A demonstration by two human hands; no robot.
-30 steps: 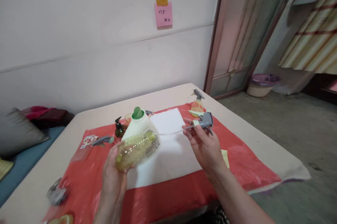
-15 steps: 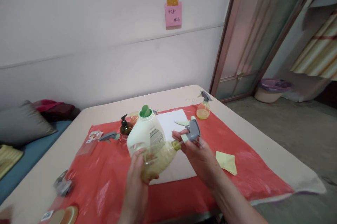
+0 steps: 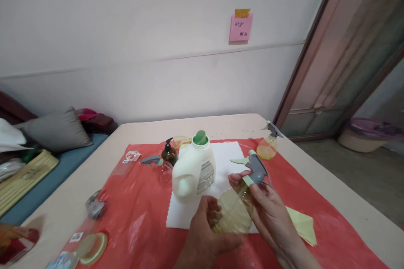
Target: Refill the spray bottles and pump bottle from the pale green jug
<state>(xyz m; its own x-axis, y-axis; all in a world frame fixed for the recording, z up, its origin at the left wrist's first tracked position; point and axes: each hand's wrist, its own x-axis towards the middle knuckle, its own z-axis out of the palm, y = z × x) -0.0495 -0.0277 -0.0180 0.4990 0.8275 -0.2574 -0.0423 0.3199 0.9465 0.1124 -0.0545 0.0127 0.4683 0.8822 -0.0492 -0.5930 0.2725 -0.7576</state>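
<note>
My left hand point(image 3: 206, 235) is wrapped round the body of a clear yellowish spray bottle point(image 3: 233, 212), held tilted above the red sheet. My right hand point(image 3: 268, 210) pinches the grey and pale green trigger head point(image 3: 255, 167) seated at the bottle's neck. Just behind stands a white jug with a green cap point(image 3: 194, 168), on a white cloth point(image 3: 221, 159).
On the red plastic sheet point(image 3: 135, 214) lie a dark pump bottle point(image 3: 169, 154), a loose grey trigger head point(image 3: 150, 160), a second yellow spray bottle point(image 3: 267, 147) and a pale yellow folded cloth point(image 3: 299, 226). Small items sit at the table's left edge. A bed with pillows is to the left.
The trigger head, held apart with its tube out a second ago, now sits on the bottle's neck. The bottle has turned more upright and both hands have moved closer together.
</note>
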